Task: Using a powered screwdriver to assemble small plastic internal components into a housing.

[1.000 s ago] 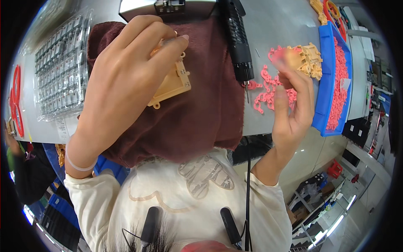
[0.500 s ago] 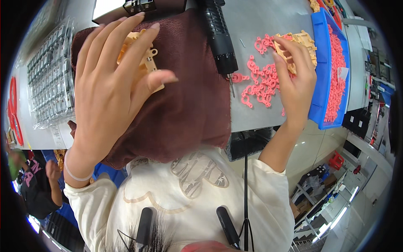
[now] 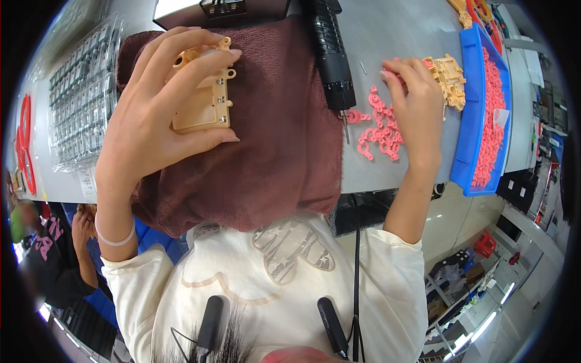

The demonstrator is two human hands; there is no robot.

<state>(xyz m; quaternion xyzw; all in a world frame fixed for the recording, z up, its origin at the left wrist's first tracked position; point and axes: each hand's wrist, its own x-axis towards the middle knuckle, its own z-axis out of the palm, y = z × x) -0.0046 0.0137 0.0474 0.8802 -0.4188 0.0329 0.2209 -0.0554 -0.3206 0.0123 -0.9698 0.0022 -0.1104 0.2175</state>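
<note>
My left hand (image 3: 145, 115) is closed around a cream-yellow plastic housing (image 3: 209, 109), thumb along its near edge and fingers over its far side. The housing rests on a folded brown towel (image 3: 272, 139); small metal bits show along its right side. My right hand (image 3: 417, 100) pinches at the far end of a loose pile of pink plastic parts (image 3: 384, 133). Some pink shows at its fingertips, but the piece is mostly covered. Just right of that hand, a second cream-yellow housing (image 3: 451, 85) lies on the table, partly hidden by the fingers.
A black electric screwdriver (image 3: 333, 72) lies between towel and pink pile, bit toward me. A blue bin (image 3: 469, 121) of pink parts stands at right. Clear trays (image 3: 85, 97) of metal pieces lie at left, beside red-handled scissors (image 3: 24, 142). Another person (image 3: 60, 260) is at lower left.
My left hand has come down and closed around the housing, fingers less spread. My right hand has moved off the second housing, its fingertips drawing together at the pink parts. The view has shifted slightly.
</note>
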